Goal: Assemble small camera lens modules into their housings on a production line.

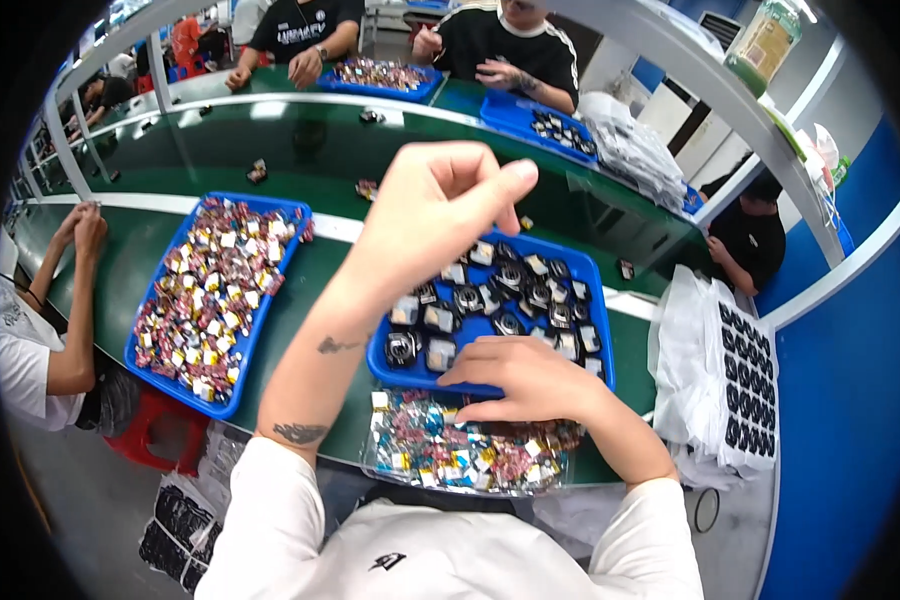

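My left hand (438, 205) is raised above the far left part of a blue tray (378, 368). Its fingers are curled in and the thumb presses toward them; whatever they may hold is hidden. Inside that tray lie several small black camera-like units (508, 322), many with white square faces. My right hand (518, 378) reaches over the tray's near rim with fingers stretched out, and nothing shows in its grasp. Below it, at the table's near edge, a clear plastic bag (420, 440) holds loose small parts in red, white, yellow and blue.
To the left, another blue tray (232, 400) is heaped with similar small parts. Beyond runs a green conveyor belt (310, 140) with scattered pieces. White foam trays (715, 370) of black parts stand at right. Co-workers sit across and at left, near a red stool (160, 430).
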`<move>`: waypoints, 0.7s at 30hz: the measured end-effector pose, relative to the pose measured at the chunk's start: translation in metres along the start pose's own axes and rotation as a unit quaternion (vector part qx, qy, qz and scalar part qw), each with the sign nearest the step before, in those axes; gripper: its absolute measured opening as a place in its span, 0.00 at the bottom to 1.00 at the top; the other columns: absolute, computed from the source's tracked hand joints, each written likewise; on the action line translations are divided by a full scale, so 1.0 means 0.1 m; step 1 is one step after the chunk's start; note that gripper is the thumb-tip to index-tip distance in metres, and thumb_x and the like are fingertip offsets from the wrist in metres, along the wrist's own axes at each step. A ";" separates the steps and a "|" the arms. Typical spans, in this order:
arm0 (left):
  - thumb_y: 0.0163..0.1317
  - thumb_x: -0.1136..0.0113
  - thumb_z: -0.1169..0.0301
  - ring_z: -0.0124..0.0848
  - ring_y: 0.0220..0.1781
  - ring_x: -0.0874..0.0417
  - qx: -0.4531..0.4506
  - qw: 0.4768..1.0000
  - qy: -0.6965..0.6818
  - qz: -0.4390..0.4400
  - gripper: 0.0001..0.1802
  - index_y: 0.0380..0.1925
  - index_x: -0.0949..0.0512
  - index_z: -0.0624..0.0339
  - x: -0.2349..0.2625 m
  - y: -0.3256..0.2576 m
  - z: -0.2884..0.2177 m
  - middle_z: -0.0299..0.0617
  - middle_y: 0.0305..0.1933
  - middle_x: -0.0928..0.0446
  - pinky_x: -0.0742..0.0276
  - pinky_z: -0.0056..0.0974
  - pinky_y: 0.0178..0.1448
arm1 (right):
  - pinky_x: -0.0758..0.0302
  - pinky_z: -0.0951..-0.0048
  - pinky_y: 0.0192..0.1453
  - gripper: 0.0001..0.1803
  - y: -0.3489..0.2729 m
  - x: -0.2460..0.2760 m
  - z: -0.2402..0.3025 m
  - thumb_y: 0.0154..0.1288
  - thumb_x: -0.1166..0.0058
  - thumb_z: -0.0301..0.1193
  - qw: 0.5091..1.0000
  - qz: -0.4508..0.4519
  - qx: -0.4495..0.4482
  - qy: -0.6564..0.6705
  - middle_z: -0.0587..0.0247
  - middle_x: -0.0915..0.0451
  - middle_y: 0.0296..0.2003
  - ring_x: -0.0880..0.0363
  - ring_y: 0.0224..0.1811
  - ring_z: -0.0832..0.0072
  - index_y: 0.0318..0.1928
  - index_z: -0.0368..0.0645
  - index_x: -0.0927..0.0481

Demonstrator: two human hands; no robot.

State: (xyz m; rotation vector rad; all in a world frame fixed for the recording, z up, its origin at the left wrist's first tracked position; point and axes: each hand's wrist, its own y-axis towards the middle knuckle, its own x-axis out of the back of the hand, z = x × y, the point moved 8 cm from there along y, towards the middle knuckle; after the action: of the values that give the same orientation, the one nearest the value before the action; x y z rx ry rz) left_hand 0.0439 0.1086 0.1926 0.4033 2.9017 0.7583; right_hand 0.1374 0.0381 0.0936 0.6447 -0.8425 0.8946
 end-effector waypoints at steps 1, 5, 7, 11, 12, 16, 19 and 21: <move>0.63 0.41 0.64 0.18 0.23 0.26 -0.007 0.999 0.045 -0.005 0.18 0.15 0.25 0.60 -0.03 0.03 -0.01 0.35 0.19 0.23 0.34 0.25 0.30 | 0.27 0.67 0.42 0.23 -0.08 -0.19 0.15 0.49 0.35 0.40 0.997 0.023 0.044 -0.053 0.60 0.24 0.38 0.24 0.41 0.66 0.44 0.41 0.21; 0.62 0.41 0.61 0.17 0.24 0.26 -0.042 0.995 0.091 0.022 0.18 0.17 0.23 0.59 -0.15 0.04 0.02 0.33 0.19 0.24 0.34 0.25 0.32 | 0.37 0.68 0.46 0.29 -0.16 -0.40 0.10 0.47 0.35 0.44 0.996 0.019 0.013 -0.086 0.66 0.27 0.44 0.30 0.45 0.70 0.50 0.46 0.22; 0.62 0.41 0.58 0.17 0.25 0.26 -0.056 0.992 0.107 0.030 0.19 0.17 0.23 0.59 -0.19 0.01 0.06 0.33 0.19 0.24 0.34 0.25 0.32 | 0.38 0.68 0.47 0.26 -0.18 -0.46 0.10 0.47 0.35 0.42 0.994 0.024 0.008 -0.108 0.67 0.26 0.44 0.31 0.45 0.71 0.48 0.46 0.20; 0.61 0.40 0.58 0.18 0.25 0.25 -0.068 0.987 0.130 0.057 0.19 0.17 0.23 0.58 -0.30 -0.04 0.01 0.33 0.19 0.24 0.33 0.25 0.32 | 0.39 0.69 0.47 0.14 -0.23 -0.58 0.12 0.50 0.36 0.39 0.989 0.020 0.001 -0.147 0.69 0.25 0.41 0.31 0.44 0.72 0.35 0.45 0.19; 0.62 0.41 0.62 0.17 0.22 0.27 -0.016 0.994 0.083 0.064 0.17 0.19 0.22 0.61 -0.32 -0.05 0.07 0.34 0.18 0.24 0.34 0.23 0.28 | 0.39 0.69 0.47 0.12 -0.24 -0.58 0.11 0.50 0.36 0.38 0.988 0.016 -0.008 -0.152 0.70 0.25 0.39 0.31 0.44 0.72 0.31 0.45 0.20; 0.61 0.40 0.58 0.18 0.24 0.25 -0.058 0.988 0.136 0.053 0.19 0.17 0.23 0.59 -0.32 -0.06 0.03 0.33 0.19 0.24 0.33 0.25 0.32 | 0.35 0.71 0.44 0.09 -0.26 -0.46 0.07 0.53 0.37 0.34 0.997 -0.022 -0.005 -0.074 0.69 0.22 0.34 0.28 0.39 0.72 0.27 0.44 0.22; 0.61 0.40 0.59 0.17 0.24 0.25 -0.026 0.989 0.137 0.052 0.19 0.17 0.23 0.59 -0.29 -0.02 0.14 0.33 0.19 0.24 0.34 0.24 0.31 | 0.29 0.78 0.28 0.06 -0.27 -0.11 0.00 0.54 0.36 0.27 0.981 -0.094 -0.035 0.164 0.63 0.19 0.26 0.23 0.26 0.76 0.27 0.40 0.20; 0.62 0.40 0.62 0.17 0.24 0.26 -0.006 0.991 0.111 0.080 0.17 0.18 0.24 0.59 -0.30 -0.02 0.18 0.33 0.19 0.24 0.33 0.24 0.32 | 0.30 0.81 0.25 0.07 -0.24 0.22 -0.03 0.52 0.34 0.27 0.977 -0.120 -0.051 0.166 0.65 0.19 0.25 0.25 0.22 0.80 0.27 0.39 0.19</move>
State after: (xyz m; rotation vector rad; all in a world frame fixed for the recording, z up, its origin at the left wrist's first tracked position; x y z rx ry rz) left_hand 0.0755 0.1067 0.1775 0.5907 3.0974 0.8972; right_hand 0.1671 0.0375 0.1075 0.4776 -0.4938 0.7083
